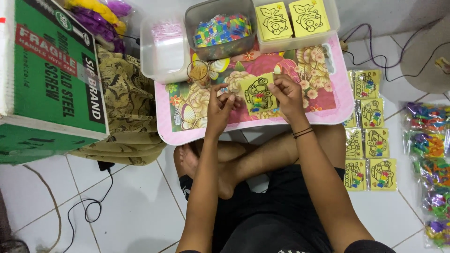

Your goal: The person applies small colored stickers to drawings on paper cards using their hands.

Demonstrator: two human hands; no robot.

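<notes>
Yellow card (258,95) with the truck outline is sitting on the pink flowery lap table (337,100), and both hands are working on it. The right hand (287,93) is pinching the card's upper right edge, fingers closed on it and keeping it steady. The left hand (220,104) is hovering just beside the card's left edge with its fingertips drawn together, maybe around something tiny, though I honestly can't tell if anything is in there.

Some coloured bits are already showing in the middle of the truck drawing, so to me it looks like the filling-in step is underway and only partly done. If so, the next bit calls for a careful, small placement onto the outline while the right hand is keeping the card from sliding.

Around it: a clear tub of mixed coloured pieces (220,30) is sitting at the far edge of the table, with another tub holding blank yellow cards (290,19) right beside it. Over on the tiled floor to the right, finished cards in clear sleeves (370,143) are lying in rows, with bags of colourful bits (429,145) further out.
</notes>
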